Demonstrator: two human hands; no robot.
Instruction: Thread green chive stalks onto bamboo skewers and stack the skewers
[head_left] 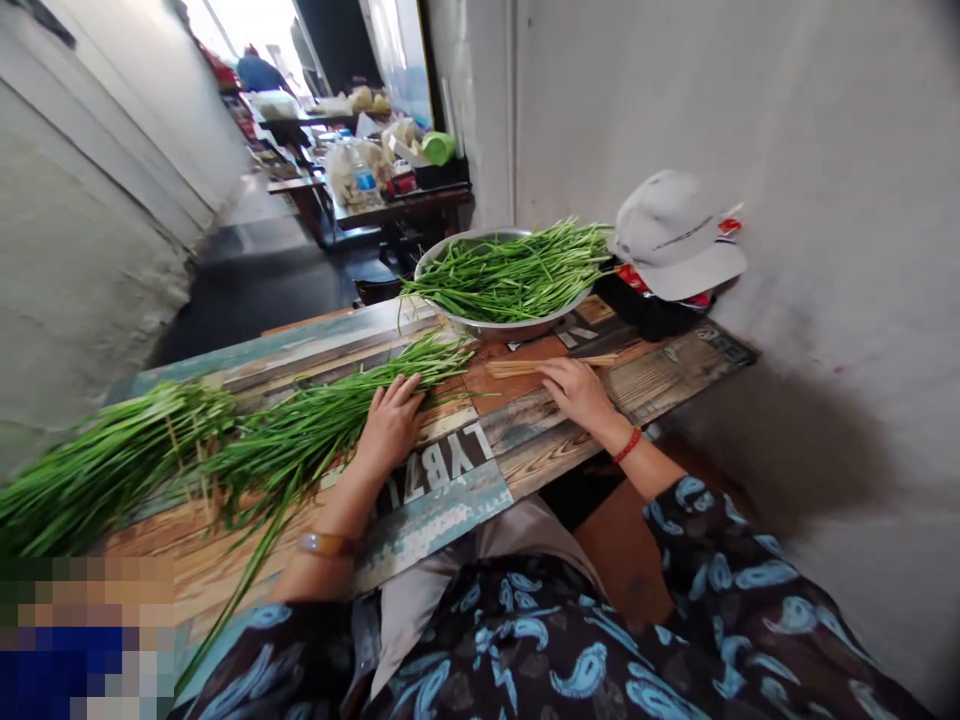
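My left hand (393,420) lies with its fingers stretched over a loose spread of long green garlic chives (315,425) on the table. Farther right, my right hand (579,392) has its fingers bent over a small bundle of thin wooden skewers (517,368); whether it has picked out a single one I cannot tell. Another pile of chives (112,460) lies at the left, with thin pale sticks (201,455) crossing it. Behind the hands, a metal bowl (495,328) is heaped with more chives (517,270).
A white cap (667,235) sits on dark and red items at the back right, by the wall (810,180). Wood-patterned planks cover the table (442,535). Beyond it are tables with bags, a water bottle (365,180) and a green object (439,148). A person (261,72) is far back.
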